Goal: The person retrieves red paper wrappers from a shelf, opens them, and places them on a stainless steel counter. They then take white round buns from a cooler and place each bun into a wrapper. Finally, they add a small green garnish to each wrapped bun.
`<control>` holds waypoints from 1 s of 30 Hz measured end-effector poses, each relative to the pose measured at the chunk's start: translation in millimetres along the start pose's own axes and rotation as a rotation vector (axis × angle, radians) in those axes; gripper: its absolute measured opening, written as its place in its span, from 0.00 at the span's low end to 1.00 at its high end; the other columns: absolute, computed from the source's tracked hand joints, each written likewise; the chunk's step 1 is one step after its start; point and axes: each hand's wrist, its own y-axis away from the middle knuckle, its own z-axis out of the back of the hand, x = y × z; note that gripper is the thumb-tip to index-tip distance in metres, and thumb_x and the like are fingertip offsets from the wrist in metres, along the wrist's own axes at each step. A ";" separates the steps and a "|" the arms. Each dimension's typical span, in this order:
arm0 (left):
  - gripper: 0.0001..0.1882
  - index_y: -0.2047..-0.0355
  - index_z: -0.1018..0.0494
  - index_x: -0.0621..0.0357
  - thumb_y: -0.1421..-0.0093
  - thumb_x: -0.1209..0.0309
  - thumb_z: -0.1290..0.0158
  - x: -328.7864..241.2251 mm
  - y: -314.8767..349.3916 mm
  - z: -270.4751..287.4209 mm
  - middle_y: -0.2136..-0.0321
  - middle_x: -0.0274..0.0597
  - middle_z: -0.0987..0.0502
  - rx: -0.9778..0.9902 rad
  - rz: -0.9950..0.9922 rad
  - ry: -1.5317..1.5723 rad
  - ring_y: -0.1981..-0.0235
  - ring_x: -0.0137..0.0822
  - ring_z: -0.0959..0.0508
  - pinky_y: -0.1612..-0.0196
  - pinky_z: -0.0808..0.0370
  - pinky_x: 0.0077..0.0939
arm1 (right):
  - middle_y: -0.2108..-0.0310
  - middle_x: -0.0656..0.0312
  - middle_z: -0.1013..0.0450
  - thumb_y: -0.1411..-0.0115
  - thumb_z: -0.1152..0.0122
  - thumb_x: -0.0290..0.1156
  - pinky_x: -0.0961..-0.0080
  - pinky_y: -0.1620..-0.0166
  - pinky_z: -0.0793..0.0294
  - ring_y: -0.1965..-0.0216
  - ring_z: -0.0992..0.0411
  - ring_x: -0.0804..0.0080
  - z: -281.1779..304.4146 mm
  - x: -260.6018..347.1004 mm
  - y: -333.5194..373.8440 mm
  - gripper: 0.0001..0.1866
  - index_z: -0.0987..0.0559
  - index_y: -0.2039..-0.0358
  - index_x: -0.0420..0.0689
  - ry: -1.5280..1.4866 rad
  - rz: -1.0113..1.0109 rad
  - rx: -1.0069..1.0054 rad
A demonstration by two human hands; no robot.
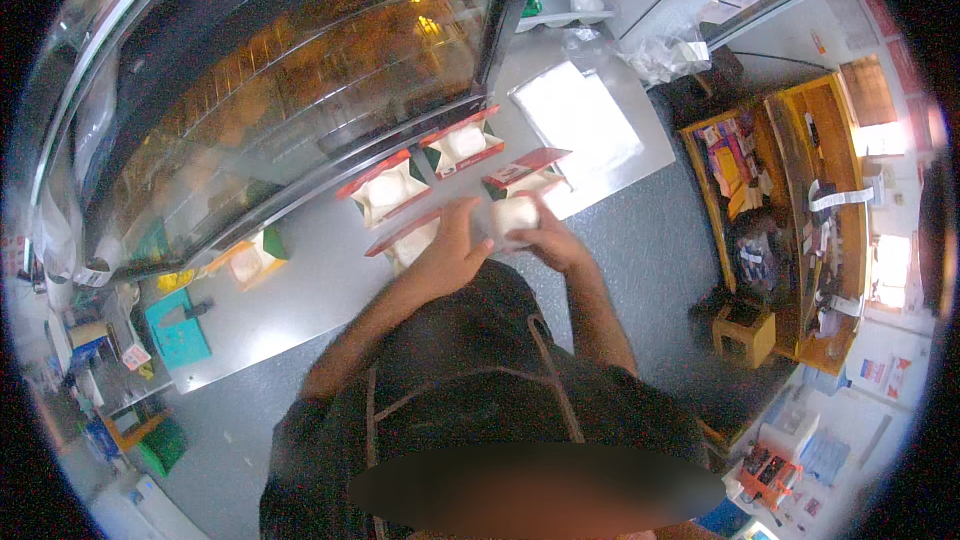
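Observation:
Held over the front edge of a steel counter [290, 325], a rounded white item [514, 216] sits in the curled fingers of my right hand [550, 238]; its exact kind is unclear. My left hand [455, 248] is beside it, thumb and fingers apart, partly covering a red-edged open carton [410, 243]. Behind my hands stand more red cartons: one at the left [386, 192], one at the back [466, 144] and one at the right [530, 173]. Pale contents show in the left and back ones. Farther left is an orange carton [245, 262].
A glass-fronted cabinet [300, 70] runs along the counter's back. White sheets [578, 120] lie on the counter to the right, below a grey tub [565, 5]. A teal board [178, 332] with a dark-handled tool is at the left end. Wooden shelves [785, 210] stand right.

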 end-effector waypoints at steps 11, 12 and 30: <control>0.29 0.37 0.31 0.61 0.37 0.65 0.42 99.0 -84.5 -123.1 0.40 0.60 0.29 0.443 0.068 -0.380 0.36 0.58 0.30 0.33 0.30 0.50 | 0.46 0.47 0.23 0.49 0.27 0.33 0.59 0.39 0.26 0.41 0.25 0.56 90.8 -29.4 -94.6 0.37 0.27 0.38 0.40 0.772 0.372 -0.187; 0.29 0.37 0.31 0.59 0.37 0.66 0.42 101.1 -80.2 -123.6 0.42 0.59 0.28 0.422 0.050 -0.378 0.37 0.58 0.29 0.33 0.30 0.50 | 0.46 0.45 0.23 0.49 0.26 0.35 0.57 0.39 0.26 0.41 0.25 0.52 89.7 -31.5 -100.2 0.37 0.27 0.39 0.39 0.863 0.413 -0.201; 0.40 0.32 0.47 0.73 0.36 0.64 0.41 109.5 -42.9 -138.2 0.48 0.78 0.30 -0.287 0.579 -0.343 0.47 0.70 0.23 0.43 0.22 0.56 | 0.49 0.43 0.25 0.37 0.35 0.41 0.46 0.45 0.26 0.47 0.28 0.40 79.7 -46.7 -70.9 0.22 0.25 0.49 0.39 1.203 0.018 -0.571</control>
